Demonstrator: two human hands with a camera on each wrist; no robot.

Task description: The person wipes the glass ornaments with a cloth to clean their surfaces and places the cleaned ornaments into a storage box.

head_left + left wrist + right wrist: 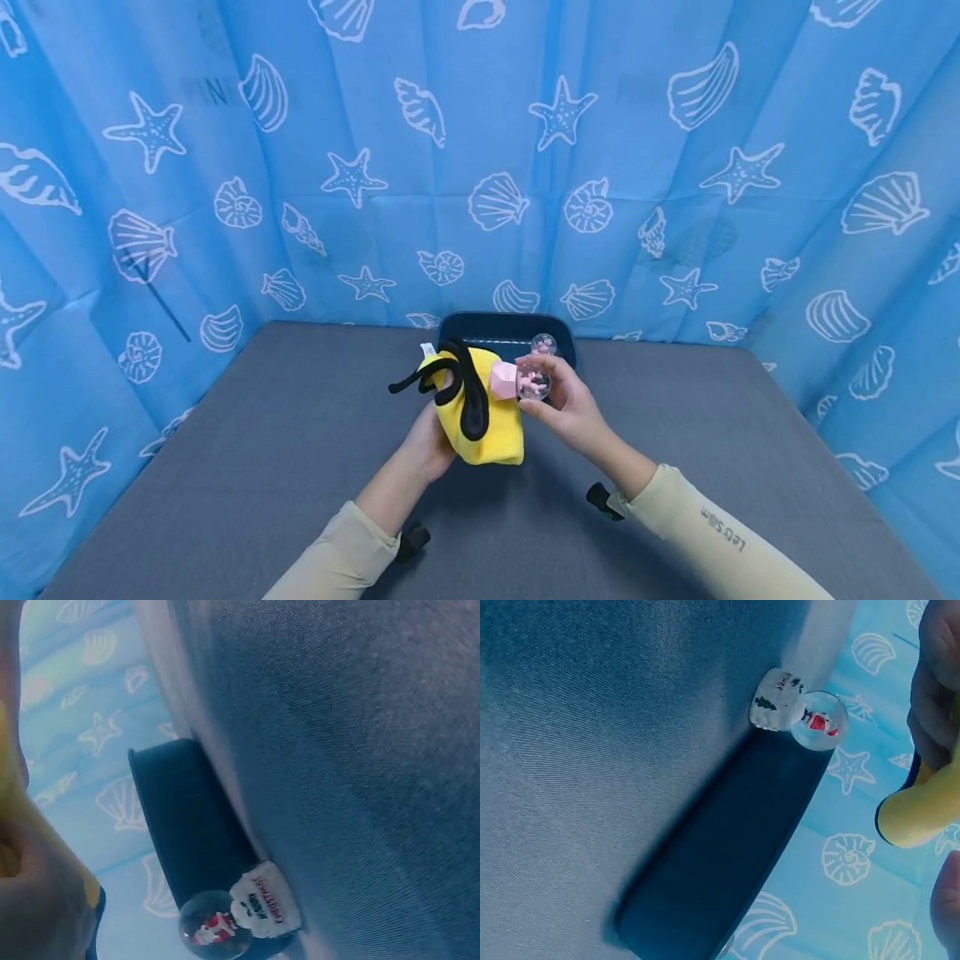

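In the head view my left hand [435,437] grips a yellow cloth drawstring bag [502,437] from its left and underside, with black cords [474,408] looped over its front. My right hand [566,408] pinches the clear ball of a snow globe [534,383] between thumb and fingers. The globe lies sideways, its pink faceted base [503,380] pointing left and overlapping the bag. Both are held up above the table. At the left wrist view's edge, my left hand [45,907] presses on the yellow cloth. A fingertip of my right hand [949,904] shows in the right wrist view.
A dark blue bin [498,321] stands at the table's back edge, against a shell-print curtain [450,208]. A second globe with pink inside [543,343] is at its right end. A white-based Christmas snow globe [266,900] stands by its left end, hidden in the head view.
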